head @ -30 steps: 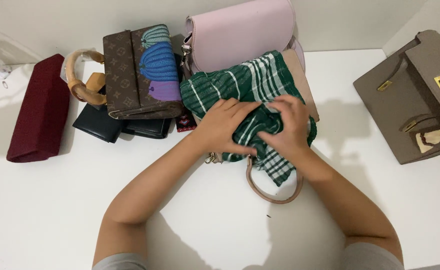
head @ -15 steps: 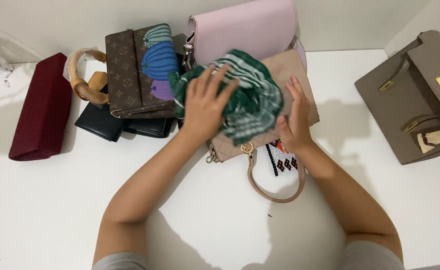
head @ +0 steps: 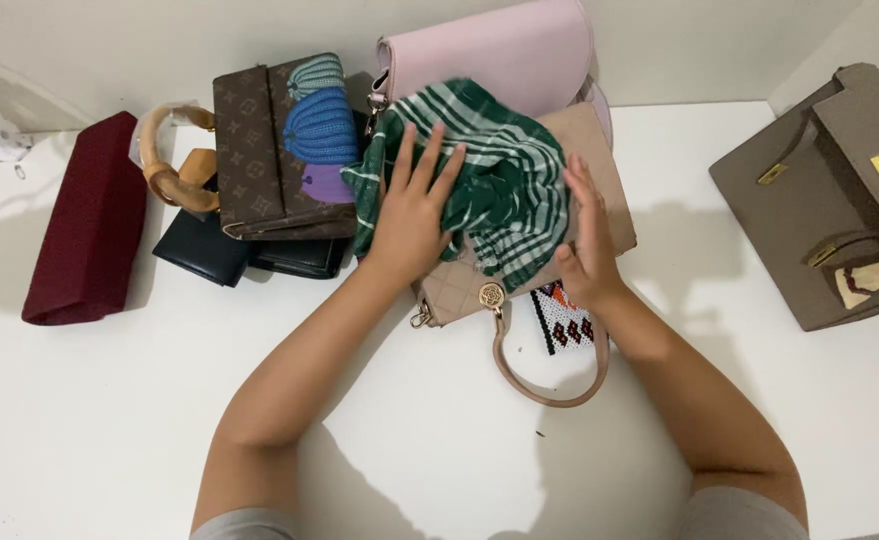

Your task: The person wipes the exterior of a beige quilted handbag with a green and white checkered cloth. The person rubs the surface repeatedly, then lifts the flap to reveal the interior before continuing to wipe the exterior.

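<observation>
A green and white checked cloth (head: 505, 170) lies bunched on top of a beige quilted handbag (head: 600, 165) in the middle of the white table (head: 110, 420). My left hand (head: 412, 215) lies flat on the cloth's left part with fingers spread. My right hand (head: 587, 240) stands on edge at the cloth's right side, fingers straight, touching the bag and the cloth's edge. The bag's loop handle (head: 550, 385) and round gold clasp (head: 492, 294) point toward me. A small beaded patterned pouch (head: 565, 320) shows under my right wrist.
A pink bag (head: 490, 50) stands behind the beige one. To the left are a brown patterned bag with painted pumpkins (head: 270, 150), black wallets (head: 210, 250), a bamboo-handled bag (head: 165, 160) and a dark red clutch (head: 85, 220). A taupe handbag (head: 825, 190) lies at the right.
The cloth went from the bag's front up onto its top, uncovering the clasp and beaded pouch. My hands let go of the bunch; both now lie open against it.
</observation>
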